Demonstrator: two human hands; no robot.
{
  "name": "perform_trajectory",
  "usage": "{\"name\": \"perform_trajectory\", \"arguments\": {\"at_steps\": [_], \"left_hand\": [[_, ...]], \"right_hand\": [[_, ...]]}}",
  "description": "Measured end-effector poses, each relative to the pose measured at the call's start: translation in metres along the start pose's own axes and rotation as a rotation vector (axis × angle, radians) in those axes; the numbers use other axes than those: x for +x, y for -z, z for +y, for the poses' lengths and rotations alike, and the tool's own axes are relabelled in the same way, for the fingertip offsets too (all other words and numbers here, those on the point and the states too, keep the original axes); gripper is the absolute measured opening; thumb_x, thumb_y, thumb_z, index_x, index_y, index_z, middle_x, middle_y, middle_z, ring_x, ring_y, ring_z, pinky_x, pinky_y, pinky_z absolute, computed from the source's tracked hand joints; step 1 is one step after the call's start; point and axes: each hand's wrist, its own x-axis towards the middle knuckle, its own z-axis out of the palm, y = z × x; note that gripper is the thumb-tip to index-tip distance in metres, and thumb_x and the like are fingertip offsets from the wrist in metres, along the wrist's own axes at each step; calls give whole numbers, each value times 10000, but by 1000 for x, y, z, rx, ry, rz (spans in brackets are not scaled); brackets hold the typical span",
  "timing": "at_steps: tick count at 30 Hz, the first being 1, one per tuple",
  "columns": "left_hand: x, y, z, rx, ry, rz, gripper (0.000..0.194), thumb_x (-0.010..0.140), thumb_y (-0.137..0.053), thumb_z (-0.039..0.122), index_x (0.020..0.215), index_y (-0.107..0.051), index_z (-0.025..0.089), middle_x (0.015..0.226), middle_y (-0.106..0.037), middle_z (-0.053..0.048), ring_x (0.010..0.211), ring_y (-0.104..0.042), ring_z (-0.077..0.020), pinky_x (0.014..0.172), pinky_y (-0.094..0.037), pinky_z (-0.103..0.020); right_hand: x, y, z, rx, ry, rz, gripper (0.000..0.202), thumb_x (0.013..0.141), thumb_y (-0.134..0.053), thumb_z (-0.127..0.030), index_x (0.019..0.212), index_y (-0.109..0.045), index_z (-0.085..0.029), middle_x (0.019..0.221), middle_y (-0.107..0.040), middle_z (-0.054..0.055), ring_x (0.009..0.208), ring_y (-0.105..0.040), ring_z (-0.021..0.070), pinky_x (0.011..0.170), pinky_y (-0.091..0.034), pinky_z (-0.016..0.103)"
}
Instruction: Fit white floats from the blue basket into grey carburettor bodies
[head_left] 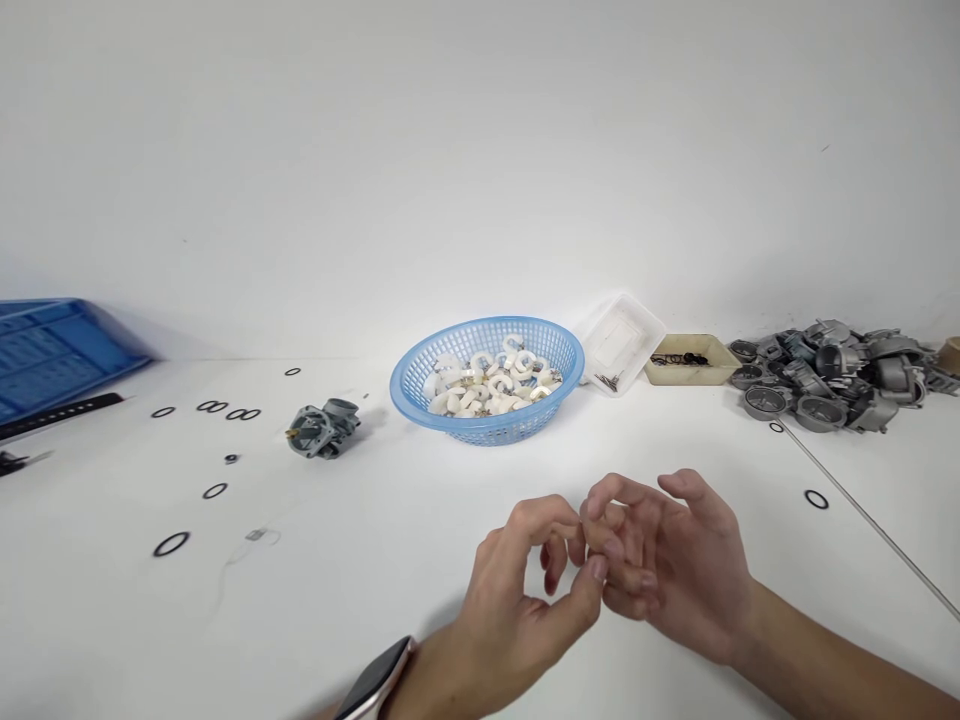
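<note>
My left hand (525, 590), with a watch (379, 680) on its wrist, has its thumb and index finger closed at the fingertips of my right hand. Whatever sits between them is too small or hidden to make out. Palm up, my right hand (671, 565) has curled fingers touching the left fingertips, while its thumb stands apart. Beyond both hands is a blue mesh basket (487, 432) holding many white curved parts (501, 385). A grey metal carburetor-like part (324, 430) rests on the table to the left.
Black rings (172, 544) lie scattered at left, another ring (816, 499) at right. A blue crate (67, 350) is far left. Behind stand a white tray (622, 340) and a cream tray (690, 374). Piled metal parts (840, 375) and a thin rod (870, 515) are right.
</note>
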Motion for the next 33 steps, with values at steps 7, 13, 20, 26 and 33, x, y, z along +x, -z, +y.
{"name": "perform_trajectory", "arguments": {"at_steps": [7,13,20,26,33], "left_hand": [[-1,-2,-2,-37,-1,12,375,838,-594,50,1094,-455,285,791,-689,54,566,-562,-97,523,-516,-201],[-1,-1,-5,-39,-1,-1,362,856,-589,57,1100,-452,288,794,-689,55,545,-543,-91,530,-513,-209],[7,2,2,140,-176,64,264,864,-523,59,1041,-471,248,696,-576,53,502,-522,-93,515,-474,-236],[45,103,-38,691,-184,449,163,890,-600,225,1044,-548,229,814,-656,10,592,-595,-123,617,-517,-269],[50,223,-88,1052,613,38,764,610,-804,497,1265,-589,168,1260,-688,-159,1144,-656,-370,876,-534,-390]], "right_hand": [[-1,-1,0,-12,4,-4,388,837,-590,-499,929,-725,-147,730,-547,-2,476,-298,64,456,-204,211],[1,-1,-1,-24,8,-5,376,840,-590,-490,941,-724,-153,732,-540,-9,472,-295,62,454,-194,210],[-5,2,-11,-190,63,57,401,824,-604,-533,929,-745,-173,714,-492,-13,482,-275,68,486,-183,248],[1,23,-26,-707,213,70,330,814,-676,-443,983,-753,-170,737,-472,-5,529,-208,89,532,-140,283],[9,29,-12,-1009,276,92,254,874,-662,-464,914,-700,-216,683,-358,-37,637,-297,141,612,-210,295]]}}
